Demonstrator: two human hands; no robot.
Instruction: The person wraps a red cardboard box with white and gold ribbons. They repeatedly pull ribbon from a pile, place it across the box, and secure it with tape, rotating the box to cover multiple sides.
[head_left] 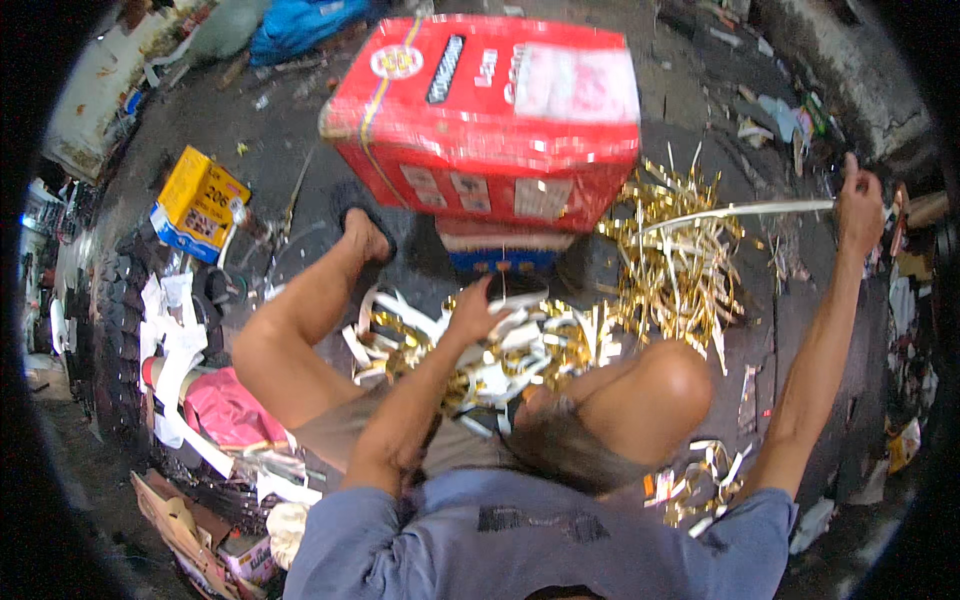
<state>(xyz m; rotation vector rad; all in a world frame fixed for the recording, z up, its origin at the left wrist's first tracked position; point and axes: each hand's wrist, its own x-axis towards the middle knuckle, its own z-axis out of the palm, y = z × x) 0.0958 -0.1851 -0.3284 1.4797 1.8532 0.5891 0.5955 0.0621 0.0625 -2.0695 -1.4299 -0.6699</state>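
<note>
A heap of gold and white foil strips (545, 345) lies between my legs. My left hand (475, 315) hangs over its far edge, forefinger and thumb apart, with no strip plainly in its grasp. Far out to the right, my right hand (860, 210) is closed on the end of a long white strip (745, 209). That strip runs taut leftward to a second tangle of gold strips (685, 265). Ahead of me a large red carton (480, 130) rests on a smaller blue box (510, 257), which it partly covers.
A yellow and blue box (200, 200) stands at the left. Nearer are white strips (178, 330), a pink bag or cloth (235, 408) and torn cardboard (180, 520). A blue bag (300, 28) lies at the far left. Scraps litter the floor along the right wall (870, 80).
</note>
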